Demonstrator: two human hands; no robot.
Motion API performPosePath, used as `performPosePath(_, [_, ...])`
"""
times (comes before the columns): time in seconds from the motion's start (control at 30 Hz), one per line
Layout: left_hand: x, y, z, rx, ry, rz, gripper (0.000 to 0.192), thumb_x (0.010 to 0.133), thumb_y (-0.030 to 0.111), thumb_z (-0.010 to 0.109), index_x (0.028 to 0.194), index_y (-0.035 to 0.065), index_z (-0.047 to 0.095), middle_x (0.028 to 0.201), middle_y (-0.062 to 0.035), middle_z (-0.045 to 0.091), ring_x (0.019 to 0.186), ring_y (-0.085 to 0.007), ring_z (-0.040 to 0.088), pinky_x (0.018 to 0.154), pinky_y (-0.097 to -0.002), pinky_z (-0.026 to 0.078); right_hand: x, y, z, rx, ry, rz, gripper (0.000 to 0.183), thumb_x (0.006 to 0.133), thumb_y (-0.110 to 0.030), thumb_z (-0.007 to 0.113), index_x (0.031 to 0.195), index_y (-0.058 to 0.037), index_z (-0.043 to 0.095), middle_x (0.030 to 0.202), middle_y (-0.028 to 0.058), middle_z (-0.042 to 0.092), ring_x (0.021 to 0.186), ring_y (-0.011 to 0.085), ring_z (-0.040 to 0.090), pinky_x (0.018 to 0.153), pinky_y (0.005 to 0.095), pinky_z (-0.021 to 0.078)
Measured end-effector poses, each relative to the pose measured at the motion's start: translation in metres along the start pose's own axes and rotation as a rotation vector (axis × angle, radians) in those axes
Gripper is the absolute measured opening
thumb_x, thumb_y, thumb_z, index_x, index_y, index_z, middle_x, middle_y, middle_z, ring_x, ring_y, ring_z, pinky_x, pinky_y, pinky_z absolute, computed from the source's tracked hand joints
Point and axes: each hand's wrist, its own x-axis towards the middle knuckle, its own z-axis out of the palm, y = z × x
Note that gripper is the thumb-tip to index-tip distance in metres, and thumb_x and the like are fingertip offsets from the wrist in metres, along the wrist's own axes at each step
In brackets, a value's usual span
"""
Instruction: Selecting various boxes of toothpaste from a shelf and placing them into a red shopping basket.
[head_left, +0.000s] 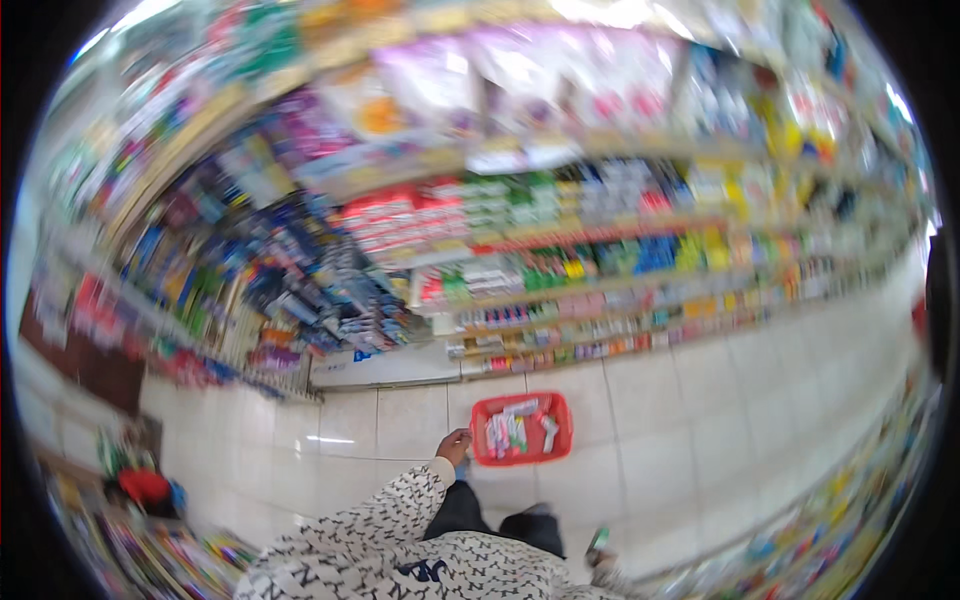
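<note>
My left hand (454, 447) grips the left rim of a red plastic basket (523, 460). Inside the basket lie several small boxes (506, 435) and packets, mostly white, pink and green; motion blur hides their kind. At the lower right, low beside my body, my right hand (602, 559) holds a small green and white item (598, 541), whose kind I cannot tell. The basket is in front of my legs, over the tiled floor.
Shop shelves (585, 289) packed with boxed and bagged goods curve across the front and left. Pale floor tiles (645, 420) run off to the right. More stocked shelves (810, 555) stand at the lower right. A red and blue object (146, 487) is at the lower left.
</note>
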Motion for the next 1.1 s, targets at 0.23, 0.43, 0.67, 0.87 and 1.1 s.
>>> performPosePath(0.23, [-0.034,-0.005,-0.045,1.383,-0.611,0.224,0.035,0.091,0.034,0.051,0.113,0.0102,0.064,0.108,-0.0134,0.067,0.098,-0.0242,0.063,0.087,-0.0381,0.049,0.001,-0.19,-0.014,0.383,-0.154,0.242,0.027,0.078,-0.019,0.069,0.101,-0.0063,0.064,0.089,0.0104,0.065,0.076,0.0256,0.063,0.067,0.041,0.0515])
performPosePath(0.43, [-0.056,-0.049,-0.089,1.165,-0.568,-0.233,0.037,0.092,0.035,0.051,0.117,0.01,0.061,0.108,-0.0122,0.066,0.097,-0.0227,0.063,0.083,-0.0376,0.05,0.027,-0.22,-0.026,0.689,-0.165,0.268,0.031,0.077,-0.016,0.07,0.106,-0.0064,0.062,0.098,0.0122,0.065,0.088,0.0278,0.064,0.076,0.0396,0.0519])
performPosePath(0.67, [-0.033,-0.045,-0.042,0.849,-0.525,-0.335,0.039,0.092,0.036,0.05,0.121,0.0098,0.058,0.109,-0.0108,0.065,0.096,-0.0209,0.064,0.078,-0.0371,0.052,-0.055,-0.3,-0.014,0.683,-0.235,0.273,0.048,0.076,-0.018,0.074,0.121,-0.0137,0.06,0.12,0.0068,0.061,0.111,0.026,0.059,0.09,0.0347,0.0493])
performPosePath(0.87, [-0.006,-0.052,-0.022,0.719,-0.613,-0.367,0.042,0.093,0.036,0.05,0.125,0.0097,0.055,0.11,-0.0095,0.064,0.095,-0.0193,0.064,0.074,-0.0367,0.054,-0.064,-0.231,-0.012,-0.02,-0.192,0.008,0.047,0.074,-0.025,0.077,0.119,-0.0145,0.065,0.117,0.0095,0.063,0.108,0.0267,0.061,0.09,0.034,0.0492])
performPosePath(1.1, [0.04,-0.046,0.011,1.075,-1.013,0.141,0.041,0.092,0.037,0.053,0.119,0.0067,0.059,0.104,-0.0109,0.065,0.089,-0.0182,0.064,0.067,-0.035,0.052,-0.036,-0.216,-0.037,-0.686,-0.04,-0.39,0.048,0.075,-0.025,0.077,0.12,-0.0124,0.064,0.114,0.0115,0.065,0.103,0.0257,0.063,0.088,0.0331,0.05])
